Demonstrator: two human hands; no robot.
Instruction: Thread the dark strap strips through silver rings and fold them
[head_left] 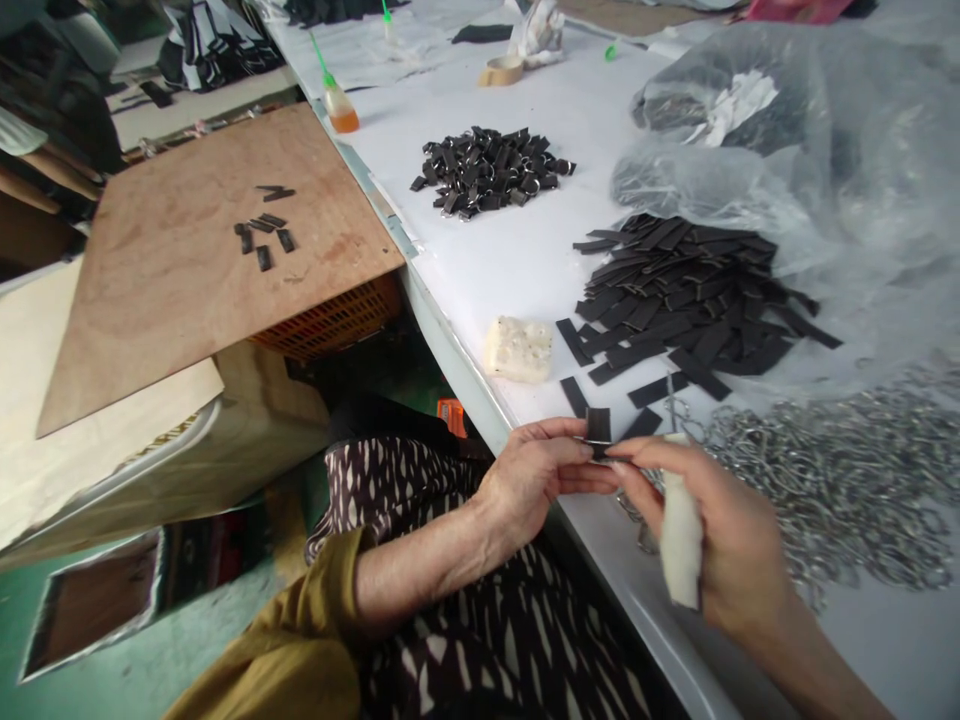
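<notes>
Both hands meet at the table's near edge over a short black strip, which stands folded up with a thin pale line across it, perhaps metal. My left hand pinches it between thumb and fingers. The fingertips of my right hand touch its other end. My right hand also holds a thin pointed tool with a white-wrapped handle, its metal tip pointing up and away. Just beyond lie loose black strips and a large heap of strips. Metal rings are piled right of my right hand.
A pale yellowish block sits near the table edge. Farther back are a pile of black strips with rings, a tape roll, a glue bottle and a plastic bag. A wooden board lies left.
</notes>
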